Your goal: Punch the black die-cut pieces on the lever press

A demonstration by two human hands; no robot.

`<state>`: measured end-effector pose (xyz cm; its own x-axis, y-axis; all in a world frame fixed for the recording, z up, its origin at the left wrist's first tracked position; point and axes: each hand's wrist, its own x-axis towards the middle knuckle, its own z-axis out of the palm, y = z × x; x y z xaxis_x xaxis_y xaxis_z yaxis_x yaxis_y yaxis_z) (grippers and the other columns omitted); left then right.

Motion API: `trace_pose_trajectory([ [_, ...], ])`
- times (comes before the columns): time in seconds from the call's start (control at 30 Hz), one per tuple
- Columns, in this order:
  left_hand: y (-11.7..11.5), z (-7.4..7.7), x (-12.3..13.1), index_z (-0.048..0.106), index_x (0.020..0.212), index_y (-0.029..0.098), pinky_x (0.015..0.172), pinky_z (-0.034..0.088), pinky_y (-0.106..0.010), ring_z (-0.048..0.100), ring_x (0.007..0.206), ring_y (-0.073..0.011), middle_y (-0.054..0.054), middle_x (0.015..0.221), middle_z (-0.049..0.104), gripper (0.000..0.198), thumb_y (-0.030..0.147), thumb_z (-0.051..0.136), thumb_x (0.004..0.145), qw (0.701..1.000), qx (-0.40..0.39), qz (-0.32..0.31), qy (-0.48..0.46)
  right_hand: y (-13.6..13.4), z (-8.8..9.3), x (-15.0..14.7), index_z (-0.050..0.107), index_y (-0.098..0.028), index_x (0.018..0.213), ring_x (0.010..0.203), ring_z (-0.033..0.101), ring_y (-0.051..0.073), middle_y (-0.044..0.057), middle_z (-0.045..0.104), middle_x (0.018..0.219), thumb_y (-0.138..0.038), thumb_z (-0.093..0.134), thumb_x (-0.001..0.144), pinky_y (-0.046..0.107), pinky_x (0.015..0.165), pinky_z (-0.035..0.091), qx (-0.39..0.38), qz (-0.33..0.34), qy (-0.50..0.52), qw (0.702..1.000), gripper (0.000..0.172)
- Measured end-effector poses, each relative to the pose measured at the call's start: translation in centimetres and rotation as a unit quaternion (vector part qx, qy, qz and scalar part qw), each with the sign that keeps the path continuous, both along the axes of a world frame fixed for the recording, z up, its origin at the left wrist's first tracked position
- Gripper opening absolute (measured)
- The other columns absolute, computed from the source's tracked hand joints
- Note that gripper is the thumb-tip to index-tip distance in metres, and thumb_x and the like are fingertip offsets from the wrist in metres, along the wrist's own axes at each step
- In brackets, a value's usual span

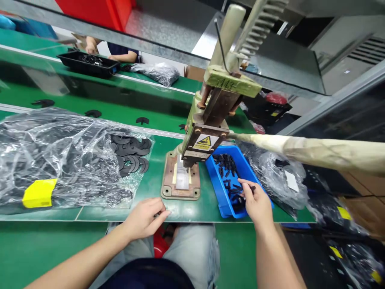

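A hand press (pixel 207 132) stands on the green bench with its brown base plate (pixel 180 180) in front of me. My left hand (pixel 146 216) rests at the bench's front edge just left of the base plate, fingers curled together around a small dark piece. My right hand (pixel 255 200) reaches into the blue bin (pixel 221 192) to the right of the press, fingers pinched among the small black parts (pixel 228 172) inside. The press's long padded lever (pixel 315 150) sticks out to the right above that hand.
A large clear plastic bag of flat black C-shaped parts (pixel 69 156) lies left of the press, with a yellow label (pixel 39 192). Another plastic bag (pixel 279 172) sits right of the bin. Across the conveyor, another person's arms (pixel 120 56) rest by a black tray (pixel 87 64).
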<state>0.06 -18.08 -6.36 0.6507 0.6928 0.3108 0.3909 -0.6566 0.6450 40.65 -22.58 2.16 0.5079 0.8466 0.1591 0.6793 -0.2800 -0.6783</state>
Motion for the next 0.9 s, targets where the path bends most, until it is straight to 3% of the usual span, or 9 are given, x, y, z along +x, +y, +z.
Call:
trace_pose_trajectory([
  [0.2,0.0,0.3,-0.2,0.058,0.080,0.020,0.069,0.043,-0.027,0.058,0.070,-0.0138,0.000,0.075,0.058,0.029,0.033,0.055,0.106,0.998,-0.047,0.008,-0.032,0.1,0.0,-0.1,0.075,-0.020,0.121,0.065,0.068,0.019,0.008,0.078,0.089,-0.058,0.052,0.094,0.036,0.067,0.056,-0.001,0.000,0.007,1.000,0.052],
  [0.47,-0.1,2.1,0.6,0.058,0.078,0.020,0.069,0.045,-0.027,0.057,0.071,-0.0136,0.000,0.075,0.059,0.032,0.036,0.055,0.106,0.996,-0.057,-0.001,-0.063,-0.5,0.7,-1.4,0.080,-0.026,0.106,0.109,0.068,0.027,0.009,0.077,0.115,-0.050,0.062,0.092,0.051,0.107,0.049,0.066,0.023,-0.086,0.994,0.033],
  [0.57,0.0,3.8,1.5,0.060,0.081,0.020,0.070,0.046,-0.028,0.059,0.073,-0.0139,-0.001,0.076,0.061,0.029,0.034,0.056,0.105,0.995,-0.043,-0.023,-0.081,-0.8,1.1,-3.5,0.080,-0.026,0.108,0.112,0.064,0.027,0.011,0.074,0.113,-0.048,0.062,0.094,0.054,0.112,0.046,0.113,0.034,-0.114,0.986,0.032],
  [0.67,0.3,5.8,2.8,0.065,0.093,0.020,0.074,0.050,-0.029,0.063,0.079,-0.0152,-0.003,0.087,0.067,0.018,0.033,0.058,0.104,0.992,-0.033,-0.039,-0.116,-1.5,1.4,-6.9,0.079,-0.028,0.116,0.103,0.065,0.023,0.008,0.072,0.104,-0.043,0.062,0.097,0.048,0.102,0.053,0.140,0.070,-0.112,0.981,0.030],
  [0.73,0.5,7.1,3.6,0.067,0.109,0.020,0.077,0.054,-0.030,0.064,0.081,-0.0155,-0.005,0.098,0.070,0.015,0.033,0.062,0.102,0.988,-0.024,-0.036,-0.149,-2.2,1.4,-9.6,0.076,-0.030,0.123,0.100,0.066,0.021,0.007,0.072,0.104,-0.037,0.063,0.098,0.044,0.096,0.056,0.156,0.128,-0.099,0.974,0.029],
  [0.8,0.6,8.1,4.3,0.064,0.124,0.020,0.078,0.056,-0.031,0.065,0.082,-0.0155,-0.008,0.108,0.071,0.026,0.032,0.065,0.101,0.983,-0.013,-0.037,-0.179,-2.8,1.2,-12.1,0.073,-0.032,0.128,0.102,0.067,0.021,0.006,0.072,0.106,-0.028,0.064,0.097,0.042,0.092,0.058,0.185,0.198,-0.083,0.959,0.033],
  [0.9,0.4,8.8,4.6,0.064,0.127,0.022,0.083,0.058,-0.032,0.068,0.089,-0.0169,-0.009,0.113,0.072,0.027,0.027,0.065,0.101,0.977,-0.002,-0.063,-0.205,-3.4,0.8,-14.8,0.069,-0.031,0.133,0.105,0.068,0.022,0.007,0.073,0.108,-0.020,0.066,0.095,0.044,0.092,0.060,0.224,0.268,-0.068,0.934,0.040],
])
